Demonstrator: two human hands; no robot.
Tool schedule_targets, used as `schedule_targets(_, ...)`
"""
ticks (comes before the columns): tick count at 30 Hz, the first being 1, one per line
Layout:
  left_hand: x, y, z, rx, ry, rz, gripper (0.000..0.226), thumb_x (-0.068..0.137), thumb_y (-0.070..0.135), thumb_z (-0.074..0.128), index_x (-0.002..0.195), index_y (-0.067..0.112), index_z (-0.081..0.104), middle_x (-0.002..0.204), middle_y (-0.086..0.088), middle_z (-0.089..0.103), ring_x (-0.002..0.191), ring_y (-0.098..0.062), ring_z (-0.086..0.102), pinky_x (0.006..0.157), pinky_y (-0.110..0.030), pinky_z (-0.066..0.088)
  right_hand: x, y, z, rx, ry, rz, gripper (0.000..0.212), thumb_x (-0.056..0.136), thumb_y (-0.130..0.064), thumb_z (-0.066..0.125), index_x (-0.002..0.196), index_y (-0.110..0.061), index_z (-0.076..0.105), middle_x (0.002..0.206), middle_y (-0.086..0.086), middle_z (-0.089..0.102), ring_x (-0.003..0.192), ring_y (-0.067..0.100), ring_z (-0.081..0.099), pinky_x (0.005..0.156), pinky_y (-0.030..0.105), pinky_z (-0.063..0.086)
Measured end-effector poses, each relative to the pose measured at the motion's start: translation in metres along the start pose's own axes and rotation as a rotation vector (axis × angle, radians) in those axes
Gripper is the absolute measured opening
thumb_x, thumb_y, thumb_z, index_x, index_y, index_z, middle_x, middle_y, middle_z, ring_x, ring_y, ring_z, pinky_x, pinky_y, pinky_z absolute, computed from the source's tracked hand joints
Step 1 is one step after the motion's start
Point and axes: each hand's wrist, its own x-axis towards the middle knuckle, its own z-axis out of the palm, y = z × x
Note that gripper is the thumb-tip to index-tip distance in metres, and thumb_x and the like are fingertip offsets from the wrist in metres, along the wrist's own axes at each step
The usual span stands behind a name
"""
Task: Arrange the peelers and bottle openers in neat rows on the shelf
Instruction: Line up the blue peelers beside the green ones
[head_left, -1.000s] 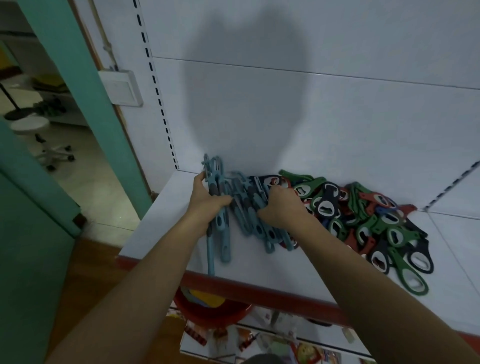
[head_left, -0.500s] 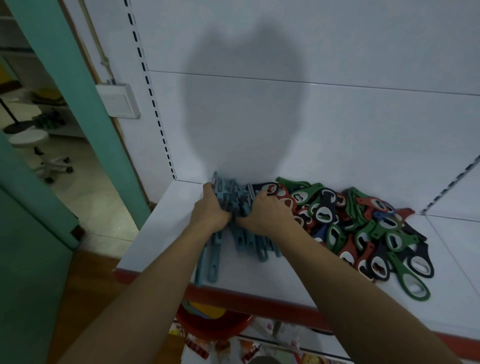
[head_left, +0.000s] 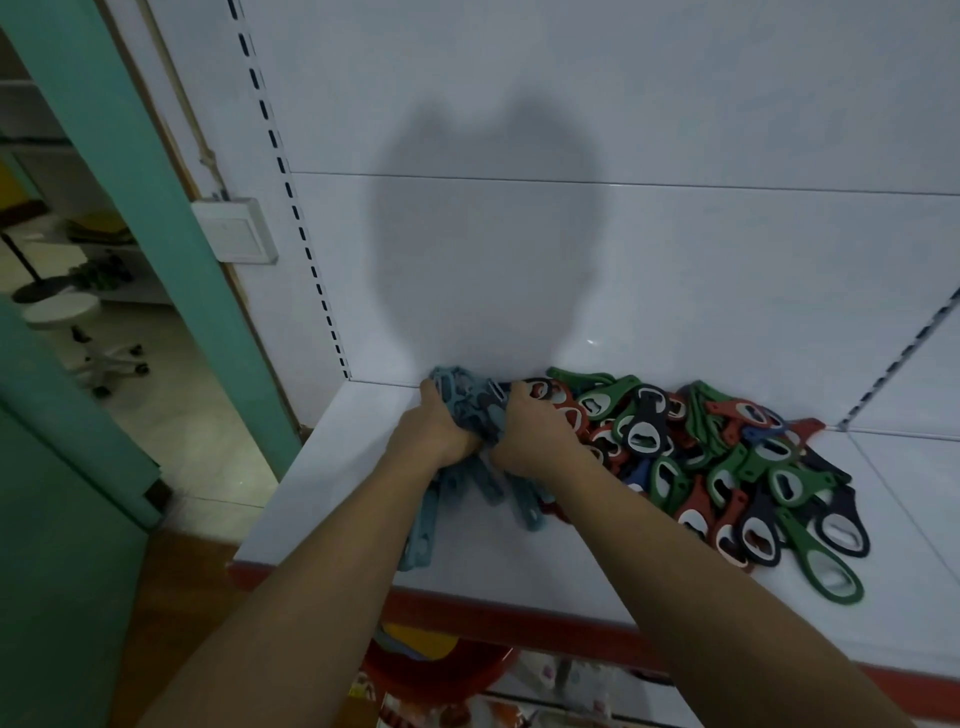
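A bunch of teal peelers (head_left: 470, 410) lies at the back left of the white shelf (head_left: 337, 499). My left hand (head_left: 428, 434) grips the bunch from the left, and my right hand (head_left: 535, 436) grips it from the right, so the peelers are squeezed together between them. Their handle ends stick out below my wrists toward the shelf's front. Right of my hands sprawls a loose heap of green, red, black and blue bottle openers (head_left: 727, 467).
The shelf has a red front edge (head_left: 519, 618) and a white back panel (head_left: 571, 260). Left of it are a teal door frame (head_left: 156, 234) and a wall switch (head_left: 234, 231). A red bowl (head_left: 441, 670) sits on the level below.
Both hands have moved closer together, bunching the spread peelers into a tight bundle and pushing it back toward the panel.
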Motion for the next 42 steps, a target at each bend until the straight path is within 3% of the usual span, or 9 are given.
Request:
schedule_targets(6,-0.004,0.001,0.004,0.096,-0.011,0.011,0.127,0.072,0.043,0.078,0.16,0.03,-0.012,0.143,-0.021,0.049,0.123,-0.038,0.056,0.105,-0.049,0.049,-0.001,-0.004,0.011,-0.099,0.039,-0.014,0.052,0.083,-0.02,0.071,0.122,-0.011,0.036,0.111,0.015,0.061,0.102,0.036,0.064,0.069,0.037,0.044)
schedule_targets(12,-0.01,-0.001,0.003,0.181,0.08,0.076,0.125,0.073,0.029,0.082,0.16,0.033,-0.007,0.125,-0.015,0.06,0.107,-0.036,0.063,0.092,-0.045,0.056,0.002,-0.005,0.011,-0.143,0.065,0.009,0.061,0.084,-0.029,0.072,0.128,-0.012,0.035,0.113,0.015,0.062,0.103,0.036,0.064,0.068,0.038,0.041)
schedule_targets(17,-0.005,-0.014,-0.017,-0.289,0.032,0.131,0.11,0.076,0.007,0.08,0.158,0.031,0.01,0.118,-0.003,0.062,0.095,-0.02,0.062,0.082,-0.031,0.054,0.009,0.005,-0.007,0.265,-0.078,0.081,0.069,0.079,-0.027,0.075,0.131,-0.009,0.033,0.117,0.011,0.057,0.107,0.03,0.059,0.08,0.032,0.049)
schedule_targets(22,-0.008,-0.014,-0.046,-0.657,0.149,0.231,0.103,0.081,-0.006,0.077,0.154,0.041,0.02,0.108,0.008,0.063,0.077,-0.001,0.067,0.059,-0.015,0.053,0.004,0.012,-0.018,0.637,0.075,0.006,0.069,0.075,-0.011,0.079,0.127,-0.019,0.035,0.1,0.003,0.06,0.089,0.026,0.066,0.061,0.029,0.058)
schedule_targets(25,-0.009,-0.004,-0.056,-0.772,0.298,0.401,0.106,0.082,-0.011,0.074,0.154,0.045,0.018,0.113,0.013,0.062,0.081,0.009,0.067,0.067,-0.009,0.053,0.002,0.011,-0.013,0.836,0.136,-0.063,0.075,0.074,0.002,0.08,0.129,-0.024,0.035,0.105,0.008,0.061,0.089,0.026,0.068,0.073,0.044,0.063)
schedule_targets(29,-0.013,0.009,-0.058,-0.792,0.356,0.584,0.116,0.078,-0.018,0.072,0.158,0.04,0.012,0.12,0.0,0.062,0.085,0.001,0.065,0.076,-0.013,0.054,0.0,0.007,0.003,0.845,0.203,-0.133,0.088,0.072,0.004,0.08,0.135,-0.032,0.03,0.105,-0.006,0.057,0.085,-0.002,0.064,0.069,0.017,0.058)
schedule_targets(34,-0.017,0.011,-0.052,-0.702,0.461,0.722,0.124,0.074,-0.008,0.077,0.161,0.038,0.003,0.151,0.017,0.044,0.121,-0.01,0.059,0.1,-0.028,0.054,-0.001,0.008,0.013,0.851,0.274,-0.202,0.093,0.072,0.004,0.078,0.142,-0.033,0.028,0.109,-0.01,0.058,0.091,-0.002,0.063,0.07,0.014,0.054)
schedule_targets(38,-0.021,0.003,-0.035,-0.597,0.622,0.746,0.105,0.07,0.012,0.076,0.159,0.029,0.023,0.108,0.029,0.065,0.075,-0.007,0.069,0.067,-0.016,0.057,-0.005,0.008,0.018,0.903,0.375,-0.233,0.099,0.071,0.004,0.079,0.149,-0.033,0.029,0.119,-0.025,0.058,0.109,-0.002,0.06,0.083,0.013,0.054)
schedule_targets(42,-0.02,0.001,-0.026,-0.529,0.725,0.8,0.046,0.07,0.026,0.07,0.11,0.016,0.049,0.079,0.007,0.055,0.063,-0.01,0.057,0.059,-0.017,0.05,-0.004,0.002,0.021,0.975,0.563,-0.194,0.104,0.071,0.0,0.08,0.148,-0.045,0.027,0.134,-0.011,0.057,0.12,0.003,0.058,0.095,0.023,0.054)
